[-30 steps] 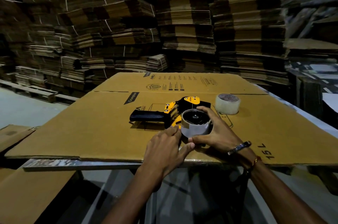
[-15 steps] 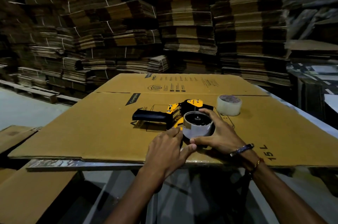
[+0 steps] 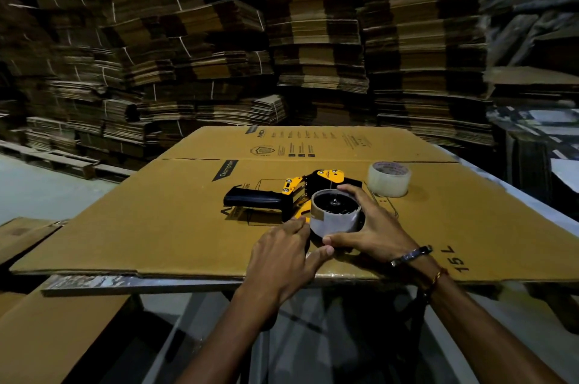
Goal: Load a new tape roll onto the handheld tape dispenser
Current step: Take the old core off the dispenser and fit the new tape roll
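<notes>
A black and yellow handheld tape dispenser [image 3: 266, 199] lies on its side on a flattened cardboard sheet [image 3: 156, 227], handle pointing left. A thin cardboard core [image 3: 333, 224] sits on its black hub. My right hand [image 3: 372, 227] wraps around the core, index finger at its far side and thumb at its near side. My left hand [image 3: 286, 255] rests against the core's left side, fingertips touching the dispenser's yellow frame. A full roll of clear tape [image 3: 389, 178] stands on the sheet to the right, beyond my right hand and apart from it.
The cardboard sheet covers a table whose metal front edge [image 3: 141, 285] shows below it. Tall stacks of flattened cartons [image 3: 313, 39] fill the background. More flat cardboard [image 3: 47, 336] lies low at the left.
The hands and the core stay in nearly the same place on the dispenser. Only the camera view has shifted slightly.
</notes>
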Demonstrator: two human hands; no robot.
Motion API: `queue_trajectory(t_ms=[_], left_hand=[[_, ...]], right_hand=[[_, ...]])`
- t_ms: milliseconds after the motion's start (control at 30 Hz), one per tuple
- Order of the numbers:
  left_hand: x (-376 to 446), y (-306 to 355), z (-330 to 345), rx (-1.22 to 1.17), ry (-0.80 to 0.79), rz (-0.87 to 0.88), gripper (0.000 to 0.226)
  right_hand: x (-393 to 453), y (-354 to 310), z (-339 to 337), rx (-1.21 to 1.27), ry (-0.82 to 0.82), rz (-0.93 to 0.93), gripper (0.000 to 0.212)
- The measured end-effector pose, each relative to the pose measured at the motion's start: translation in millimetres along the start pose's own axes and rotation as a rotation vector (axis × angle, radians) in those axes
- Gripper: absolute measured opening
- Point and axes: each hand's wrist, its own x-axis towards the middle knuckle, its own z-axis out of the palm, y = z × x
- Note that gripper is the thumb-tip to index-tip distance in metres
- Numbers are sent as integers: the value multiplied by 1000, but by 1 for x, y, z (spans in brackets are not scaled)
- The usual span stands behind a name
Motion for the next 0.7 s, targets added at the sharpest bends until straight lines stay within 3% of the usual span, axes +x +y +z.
queue_trajectory(t_ms=[700], left_hand=[[0, 0, -1, -16, -8, 11, 61]], right_hand=[[1, 2, 0, -12, 7, 8, 98]])
